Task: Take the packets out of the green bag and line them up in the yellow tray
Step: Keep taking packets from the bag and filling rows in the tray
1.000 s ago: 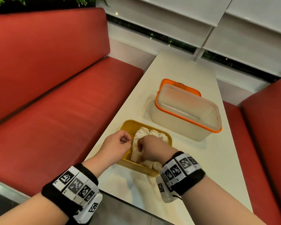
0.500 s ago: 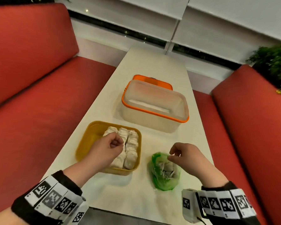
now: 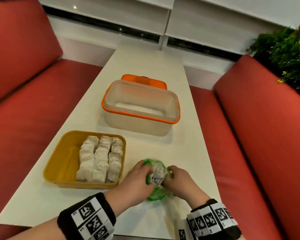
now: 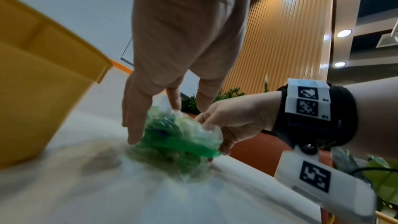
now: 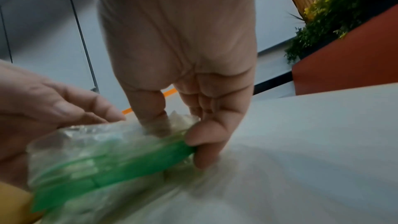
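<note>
The green bag (image 3: 156,196) lies on the white table (image 3: 145,58), right of the yellow tray (image 3: 64,158). White packets (image 3: 157,175) show through its open mouth. My left hand (image 3: 148,172) holds the bag's left rim, thumb down the outside (image 4: 133,125). My right hand (image 3: 170,172) pinches the right rim, thumb inside and fingers outside (image 5: 202,147). Three rows of white packets (image 3: 100,158) lie side by side in the tray's right half; its left half is bare. From the wrists, the bag (image 4: 178,135) (image 5: 107,159) looks blurred.
A clear tub with an orange rim (image 3: 140,116) stands behind the tray and bag, its orange lid (image 3: 144,80) beyond it. Red benches (image 3: 24,118) (image 3: 267,135) flank the narrow table. A plant (image 3: 284,49) is at the far right.
My left hand has left the tray and moved right to the bag's left rim. My right hand has dropped from just above the bag onto its right rim.
</note>
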Tool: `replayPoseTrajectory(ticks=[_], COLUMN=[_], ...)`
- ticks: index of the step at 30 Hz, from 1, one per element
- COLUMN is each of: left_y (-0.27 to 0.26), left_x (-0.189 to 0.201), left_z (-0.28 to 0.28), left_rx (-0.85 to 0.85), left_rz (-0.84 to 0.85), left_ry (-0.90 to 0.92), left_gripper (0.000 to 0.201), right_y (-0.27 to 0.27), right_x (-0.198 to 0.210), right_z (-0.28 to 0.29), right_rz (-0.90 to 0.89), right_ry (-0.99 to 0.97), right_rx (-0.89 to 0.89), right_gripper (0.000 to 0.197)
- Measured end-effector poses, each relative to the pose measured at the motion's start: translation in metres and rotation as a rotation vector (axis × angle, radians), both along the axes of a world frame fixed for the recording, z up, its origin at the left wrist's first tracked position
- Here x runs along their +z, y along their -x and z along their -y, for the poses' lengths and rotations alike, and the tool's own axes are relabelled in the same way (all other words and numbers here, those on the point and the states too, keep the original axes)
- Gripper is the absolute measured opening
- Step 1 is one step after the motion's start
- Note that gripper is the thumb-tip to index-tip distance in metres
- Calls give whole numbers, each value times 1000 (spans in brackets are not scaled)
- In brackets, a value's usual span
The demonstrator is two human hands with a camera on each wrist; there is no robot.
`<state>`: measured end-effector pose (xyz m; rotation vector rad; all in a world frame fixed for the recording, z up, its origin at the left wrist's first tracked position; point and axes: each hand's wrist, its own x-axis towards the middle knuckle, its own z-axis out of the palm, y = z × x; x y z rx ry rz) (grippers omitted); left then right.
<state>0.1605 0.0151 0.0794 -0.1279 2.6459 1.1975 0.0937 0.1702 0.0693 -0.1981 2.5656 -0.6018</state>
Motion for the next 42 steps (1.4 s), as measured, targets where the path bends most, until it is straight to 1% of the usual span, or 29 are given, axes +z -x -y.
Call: replayPoseTrajectory(ticks=[3,5,8,10,11,12,13,14,16,17,19,21,23,24,25,26,28,30,34,37,40,42], left_y=[6,8,6,5,4,2,1,0,0,0,0,1,1,1,1,1,0,0,-1,-1,-1,-1], left_x=[-5,-10,-17,-20,-22,-23,-25,-28,-32,-33,-33,-32,-32,-31,-31,-30,-29,-29,-28,-26,-25,-24], left_z=[-2,0,4,7,7,7,7,6,4,4,3,3,4,5,5,5,6,6,6,7,7,6], left_rx=[1,19,48,55,57,57,55,55,59,60,55,50,43,41,40,41,52,58,50,51,46,42], left_rz=[45,45,49,53,56,61,67,75,95,97,101,108,101,91,84,77,59,41,28,17,16,12], left_ry=[52,60,53,50,49,54,63,72,93,101,107,102,100,96,89,78,57,44,35,40,45,46], left_gripper=[65,77,84,87,88,89,91,91,90,90,88,86,85,84,83,82,82,82,81,81,81,80], right_y=[0,1,0,-1,-1,-2,-1,0,0,-1,-1,0,1,1,-1,-2,-7,-10,-14,-13,-11,-9], right_x=[-4,-6,-5,-4,-4,-6,-7,-10,-12,-12,-15,-15,-14,-13,-11,-10,-8,-8,-12,-12,-8,-4], right_z=[4,4,2,-1,-2,-2,-2,0,2,4,7,6,-1,-4,-6,-8,-9,-9,-5,-2,-5,-9], right_rz=[-5,27,149,226,244,233,177,84,-114,-157,-160,-157,-180,-218,-267,-326,-470,-568,-589,-623,-582,-530], right_ry=[104,229,447,534,542,525,461,351,64,-17,-60,-70,-37,10,72,131,181,150,49,48,150,200], right_rx=[-1,-54,-178,-233,-237,-228,-190,-112,93,161,224,242,252,267,296,344,469,550,586,569,465,405], right_gripper=[32,34,38,37,35,33,30,26,17,12,11,16,36,46,51,52,46,40,28,18,22,19])
